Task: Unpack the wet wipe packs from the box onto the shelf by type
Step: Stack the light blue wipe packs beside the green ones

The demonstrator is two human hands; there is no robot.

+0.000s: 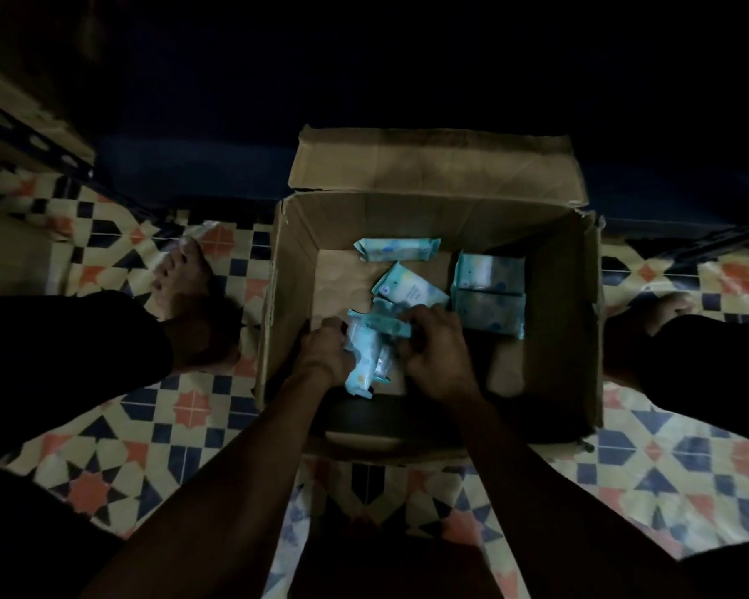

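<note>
An open cardboard box stands on the patterned floor in front of me, seen from above in dim light. Several pale blue wet wipe packs lie inside. My left hand grips a bunch of packs at the box's near left. My right hand is curled over the same bunch from the right, pinching a pack. One loose pack lies at the far side, another tilts in the middle. Two larger packs sit side by side at the right.
Tiled floor with star patterns surrounds the box. My bare left foot is left of the box, my dark-clothed legs on both sides. A metal shelf frame stands at the upper left. The area behind the box is dark.
</note>
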